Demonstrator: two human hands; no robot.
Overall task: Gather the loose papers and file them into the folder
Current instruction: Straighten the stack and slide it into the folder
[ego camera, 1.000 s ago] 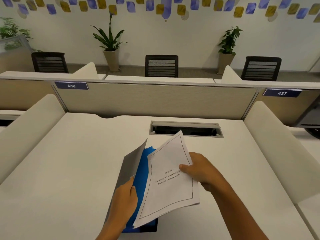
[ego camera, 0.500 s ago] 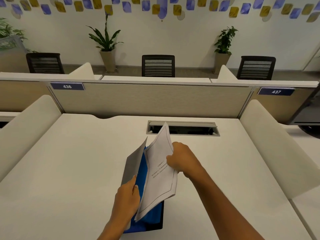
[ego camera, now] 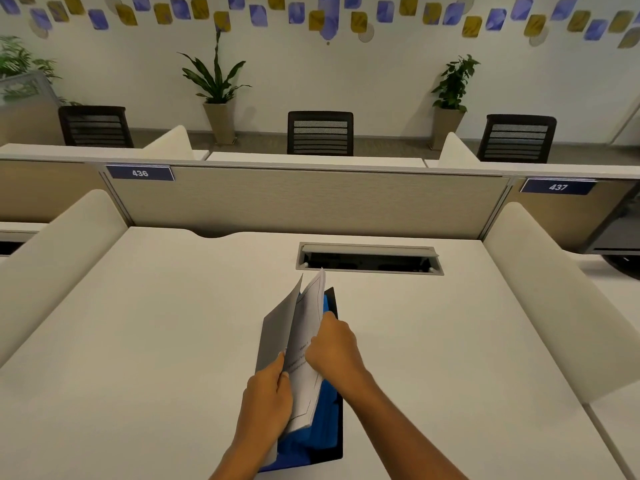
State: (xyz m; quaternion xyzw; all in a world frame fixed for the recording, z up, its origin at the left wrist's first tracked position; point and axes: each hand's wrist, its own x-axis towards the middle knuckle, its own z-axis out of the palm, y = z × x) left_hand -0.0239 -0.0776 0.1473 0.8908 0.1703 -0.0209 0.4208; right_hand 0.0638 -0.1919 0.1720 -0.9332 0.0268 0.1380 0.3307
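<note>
Near the front edge of a white desk (ego camera: 173,341): a blue folder (ego camera: 329,427), lying flat, with its grey cover (ego camera: 277,327) lifted up. Left hand (ego camera: 268,400) closed around the near edge of that cover, thumb pressed on it. Right hand (ego camera: 334,348) pinched tight on a sheet of paper (ego camera: 306,372), tipped up on edge between the cover and the blue inside. Farther back, a long slot (ego camera: 369,258) in the desk.

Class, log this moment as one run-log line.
left hand: holds grey folder cover open | right hand: slides white printed papers inside | filing unfinished
</note>
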